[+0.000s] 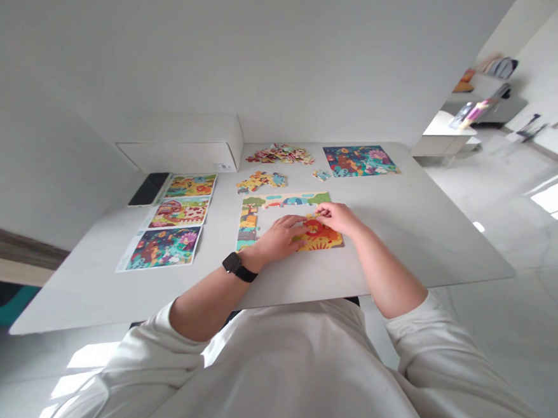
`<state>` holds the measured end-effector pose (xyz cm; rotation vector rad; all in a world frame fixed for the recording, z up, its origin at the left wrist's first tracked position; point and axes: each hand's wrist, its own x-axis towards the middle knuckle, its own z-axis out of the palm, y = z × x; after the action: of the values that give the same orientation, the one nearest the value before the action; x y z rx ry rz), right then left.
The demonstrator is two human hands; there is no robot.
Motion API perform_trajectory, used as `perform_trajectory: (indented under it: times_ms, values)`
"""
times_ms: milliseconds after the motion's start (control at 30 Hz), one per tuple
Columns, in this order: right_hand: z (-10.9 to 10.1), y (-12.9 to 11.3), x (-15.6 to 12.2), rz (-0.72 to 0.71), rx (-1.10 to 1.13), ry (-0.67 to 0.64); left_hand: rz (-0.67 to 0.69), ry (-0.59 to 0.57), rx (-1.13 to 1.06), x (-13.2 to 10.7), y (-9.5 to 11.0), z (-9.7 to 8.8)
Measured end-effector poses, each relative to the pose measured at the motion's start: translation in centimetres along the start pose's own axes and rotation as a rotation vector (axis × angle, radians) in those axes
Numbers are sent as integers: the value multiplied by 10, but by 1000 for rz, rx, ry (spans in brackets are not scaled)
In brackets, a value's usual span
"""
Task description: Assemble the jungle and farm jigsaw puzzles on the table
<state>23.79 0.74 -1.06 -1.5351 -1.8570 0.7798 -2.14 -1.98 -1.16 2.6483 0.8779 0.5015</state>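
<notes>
Left hand [277,237] lies flat and open on the jigsaw puzzle [318,236], right hand [338,218] curled over it, grip unclear.

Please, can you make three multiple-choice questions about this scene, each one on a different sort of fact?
1. Where is the heap of loose puzzle pieces?
A) On the floor
B) At the far side of the table
C) In a basket

2. How many printed picture sheets lie in the column at the table's left?
A) Two
B) Five
C) Three

3. What state is the jigsaw puzzle under the left hand and right hand in?
A) Partly built, with a gap
B) Finished
C) Still boxed

1 B: it lies beyond the puzzle.
2 C: three sheets show.
3 A: the middle is unfilled.
</notes>
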Motion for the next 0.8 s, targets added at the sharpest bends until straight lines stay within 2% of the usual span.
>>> perform_trajectory:
  times_ms: [233,533,800]
  values:
    - [-3,-3,1,-112,-180,-19,12,-25,56,-1,0,1]
    - [2,3,3,-125,-315,-25,37,-18,67,-1,-4,12]
    - [-18,11,3,17,-223,31,44,-11,70,-1,0,12]
